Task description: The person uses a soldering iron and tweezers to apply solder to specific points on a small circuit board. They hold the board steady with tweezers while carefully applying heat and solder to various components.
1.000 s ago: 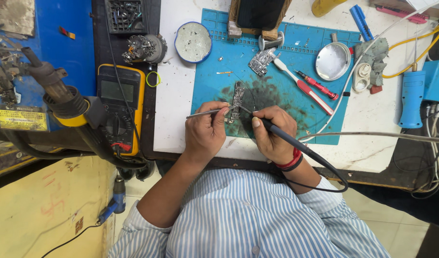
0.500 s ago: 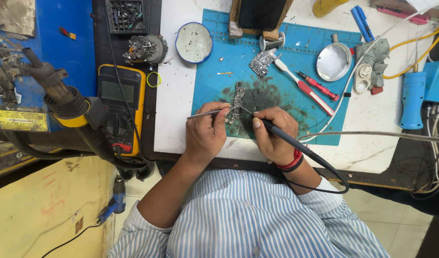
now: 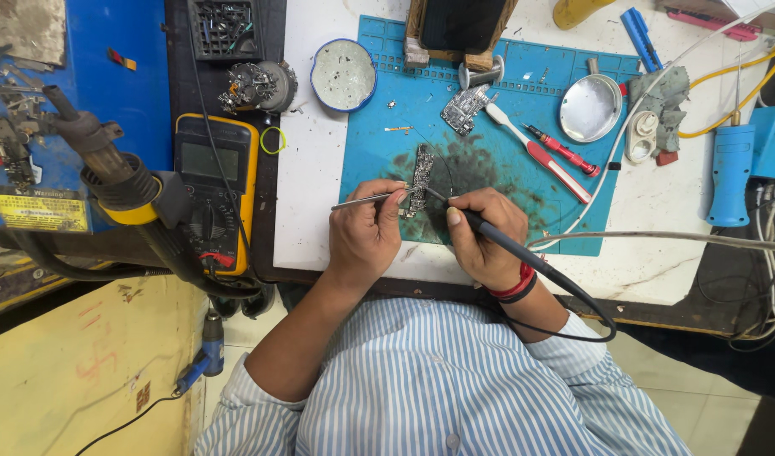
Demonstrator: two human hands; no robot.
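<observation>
A white tabletop [image 3: 658, 270] carries a blue mat [image 3: 522, 110], stained dark near its middle. Left of the tabletop, a yellow meter [image 3: 214, 181] lies on a dark strip, with a black hose [image 3: 134, 198] crossing in front of it.

On the mat's near half lies a narrow board [image 3: 420, 173], lengthways away from the person, on the dark stain. The left hand [image 3: 366, 232] is closed around thin tweezers [image 3: 366, 200], thumb and fingers pinching them; the tips reach rightward to the board's near end. The right hand [image 3: 485, 236] is curled in a pen grip around a black iron [image 3: 489, 232], whose tip points left and up to the same end of the board, just beside the tweezer tips. The iron's cable [image 3: 573, 317] loops back past the wrist, which wears a red band [image 3: 516, 287].

Farther back on the mat are a round tin [image 3: 344, 76] at its left edge, a second board [image 3: 463, 108], a white brush [image 3: 539, 152], a red screwdriver [image 3: 560, 148] and a shiny round dish [image 3: 590, 108]. A blue tool [image 3: 729, 173] lies at the right, well apart from the hands.
</observation>
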